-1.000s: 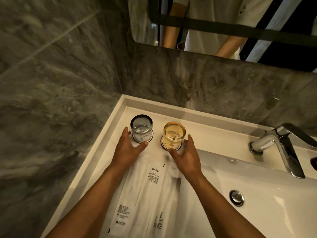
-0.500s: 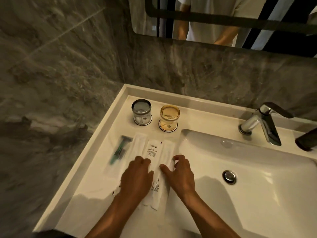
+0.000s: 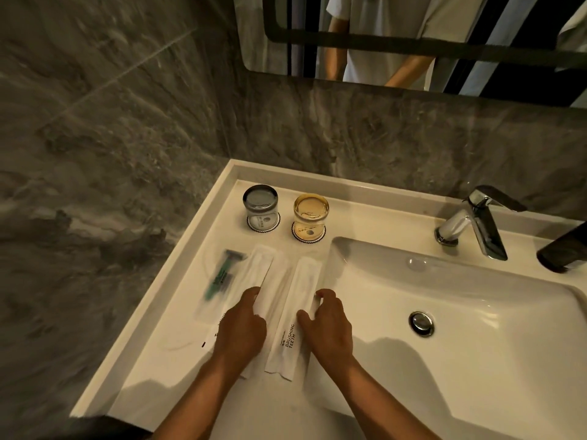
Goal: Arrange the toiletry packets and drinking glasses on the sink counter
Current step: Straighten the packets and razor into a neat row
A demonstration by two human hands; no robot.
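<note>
Two upturned glasses stand on round coasters at the back of the white counter (image 3: 178, 350): a grey glass (image 3: 260, 206) on the left and an amber glass (image 3: 310, 215) beside it. In front lie a clear razor packet (image 3: 220, 277), a white packet (image 3: 254, 274) and a white toothbrush packet (image 3: 293, 315) printed "BRUSHING TEETH". My left hand (image 3: 243, 328) rests flat on the near part of the white packet. My right hand (image 3: 327, 325) pinches the right edge of the toothbrush packet between thumb and fingers.
The sink basin (image 3: 476, 312) with its drain (image 3: 421, 323) fills the right side. A chrome tap (image 3: 473, 222) stands behind it, and a dark object (image 3: 562, 249) sits at the far right. Grey marble walls close the left and back; a mirror hangs above.
My hands left the glasses and came down to the packets. The two white packets, bunched together half a second ago, now lie apart with a gap between them.
</note>
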